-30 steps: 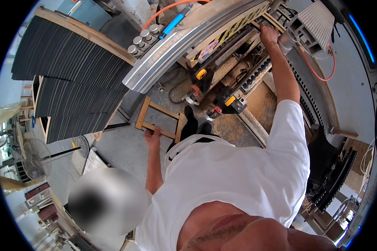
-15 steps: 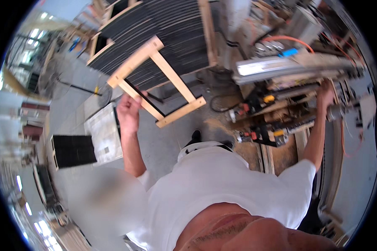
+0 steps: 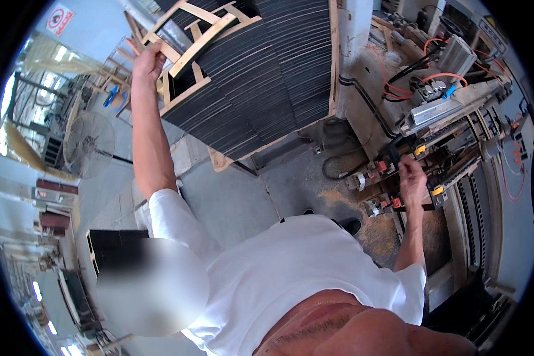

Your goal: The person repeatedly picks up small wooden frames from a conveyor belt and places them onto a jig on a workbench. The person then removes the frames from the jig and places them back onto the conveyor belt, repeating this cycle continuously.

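At the upper left my left hand (image 3: 149,62) is closed on one end of a pale wooden frame (image 3: 203,46) made of crossed bars. The frame is over the top of a tall stack of black-edged layers (image 3: 267,71); whether it touches the stack I cannot tell. My right hand (image 3: 412,177) is over the machine (image 3: 448,169) on the right, beside its red and yellow clamp parts. Its fingers are curled inward, and what they hold, if anything, is hidden.
A large floor fan (image 3: 89,142) stands to the left. A black stack (image 3: 115,246) sits lower left, partly covered by a blur. Orange hoses (image 3: 445,77) and a metal profile (image 3: 430,113) lie on the machine. Sawdust (image 3: 385,237) covers the floor beneath it.
My left hand has carried the wooden frame up and away to the top of the tall stack. My right hand has come back from the machine's far side toward me.
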A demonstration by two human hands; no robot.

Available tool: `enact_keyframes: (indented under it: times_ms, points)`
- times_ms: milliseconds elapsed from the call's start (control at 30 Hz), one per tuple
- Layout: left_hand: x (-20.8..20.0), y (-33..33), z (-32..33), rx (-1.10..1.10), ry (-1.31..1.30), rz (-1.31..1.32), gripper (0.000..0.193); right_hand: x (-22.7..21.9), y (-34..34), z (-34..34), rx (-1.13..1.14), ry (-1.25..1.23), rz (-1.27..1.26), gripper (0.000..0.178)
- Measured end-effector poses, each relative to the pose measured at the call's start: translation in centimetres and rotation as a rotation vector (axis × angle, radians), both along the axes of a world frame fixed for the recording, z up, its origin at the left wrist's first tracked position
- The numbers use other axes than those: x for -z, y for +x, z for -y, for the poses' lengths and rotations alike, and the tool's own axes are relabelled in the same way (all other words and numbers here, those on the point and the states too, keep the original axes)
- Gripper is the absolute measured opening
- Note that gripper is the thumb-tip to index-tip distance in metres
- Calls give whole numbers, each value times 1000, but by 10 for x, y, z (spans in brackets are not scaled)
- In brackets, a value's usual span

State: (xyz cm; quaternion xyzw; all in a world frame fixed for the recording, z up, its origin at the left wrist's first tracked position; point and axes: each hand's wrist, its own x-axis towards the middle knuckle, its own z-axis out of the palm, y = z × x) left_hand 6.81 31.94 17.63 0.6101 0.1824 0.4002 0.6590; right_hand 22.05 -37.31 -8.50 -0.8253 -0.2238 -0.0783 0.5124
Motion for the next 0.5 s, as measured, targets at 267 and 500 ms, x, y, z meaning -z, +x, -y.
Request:
enact_keyframes:
  times_ms: [267, 500]
  points:
    - [2, 85, 20, -392, 729, -814, 57, 65, -85, 18, 192, -370, -249, 24]
    - [-29, 52, 127, -179, 1164, -545, 67, 96, -130, 43, 293, -350, -340, 24]
